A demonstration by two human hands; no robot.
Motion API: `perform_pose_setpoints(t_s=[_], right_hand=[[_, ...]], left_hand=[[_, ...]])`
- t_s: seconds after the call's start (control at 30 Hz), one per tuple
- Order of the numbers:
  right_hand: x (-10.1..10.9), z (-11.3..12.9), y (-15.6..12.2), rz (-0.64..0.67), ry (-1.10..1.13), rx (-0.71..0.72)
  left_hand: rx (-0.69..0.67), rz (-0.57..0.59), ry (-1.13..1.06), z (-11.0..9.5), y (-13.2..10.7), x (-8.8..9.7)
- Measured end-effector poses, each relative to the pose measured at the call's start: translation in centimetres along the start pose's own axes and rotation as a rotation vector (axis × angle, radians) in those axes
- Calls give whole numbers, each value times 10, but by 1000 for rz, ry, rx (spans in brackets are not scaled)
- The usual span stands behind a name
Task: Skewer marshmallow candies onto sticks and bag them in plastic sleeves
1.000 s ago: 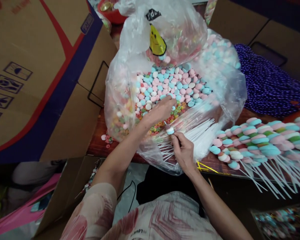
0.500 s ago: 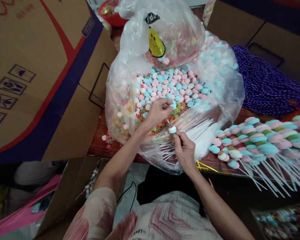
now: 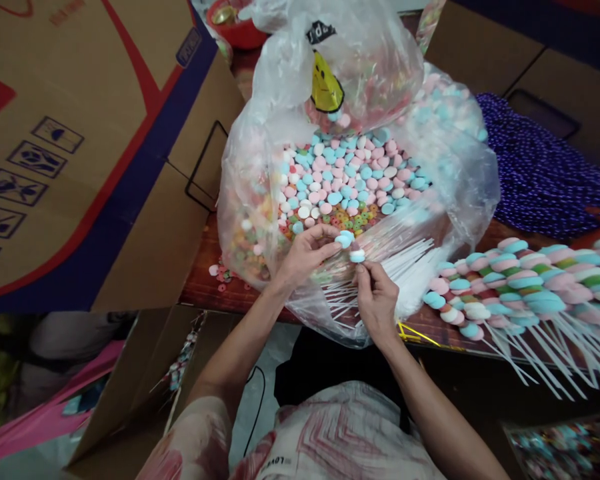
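Observation:
My left hand (image 3: pixel 311 252) pinches a light-blue marshmallow (image 3: pixel 345 239) between thumb and fingers. Close beside it, my right hand (image 3: pixel 377 299) grips a thin stick, mostly hidden by the fingers, that carries a white and blue marshmallow (image 3: pixel 357 255) with a darker piece above it. Both hands are over the front of a large clear plastic bag (image 3: pixel 250 153). Inside the opened bag lie loose pink, blue and white marshmallows (image 3: pixel 347 170), with small coloured ring gummies (image 3: pixel 353 217) in front of them. White sticks (image 3: pixel 405 260) are spread near my right hand.
Finished-looking marshmallow skewers (image 3: pixel 525 280) are heaped at the right, sticks pointing forward. Behind them lies a purple patterned bundle (image 3: pixel 535 167). A large cardboard box (image 3: pixel 95 167) stands at the left, and a red basket (image 3: pixel 245 32) is at the back.
My left hand has come back from the marshmallow pile toward my right hand, now with a blue marshmallow showing in its fingers. The right hand still holds its stick; the whole view has shifted slightly.

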State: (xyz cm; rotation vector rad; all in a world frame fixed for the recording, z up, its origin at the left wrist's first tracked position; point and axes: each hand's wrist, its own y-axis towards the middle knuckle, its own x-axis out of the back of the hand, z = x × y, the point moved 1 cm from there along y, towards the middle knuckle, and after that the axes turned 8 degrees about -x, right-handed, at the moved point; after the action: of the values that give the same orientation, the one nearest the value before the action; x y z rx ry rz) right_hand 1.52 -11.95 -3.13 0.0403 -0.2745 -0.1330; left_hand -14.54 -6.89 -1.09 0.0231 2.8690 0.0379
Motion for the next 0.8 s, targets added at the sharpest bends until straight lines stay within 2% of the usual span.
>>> perform_pose_setpoints(t_s=[0.13,0.4,0.6,0.8], right_hand=[[-1,0,-1,16,-17,19],[0,1,-1,27,-13,10],[1,0,-1,-8,-10,6],[0,-1,-3,7,-57,87]], left_hand=[[-29,15,7,1,-1,-4],[-116,-37,106,-1,-4,-3],[-51,13,68,6,-6,-6],[-96,-154,62,13,-2,-6]])
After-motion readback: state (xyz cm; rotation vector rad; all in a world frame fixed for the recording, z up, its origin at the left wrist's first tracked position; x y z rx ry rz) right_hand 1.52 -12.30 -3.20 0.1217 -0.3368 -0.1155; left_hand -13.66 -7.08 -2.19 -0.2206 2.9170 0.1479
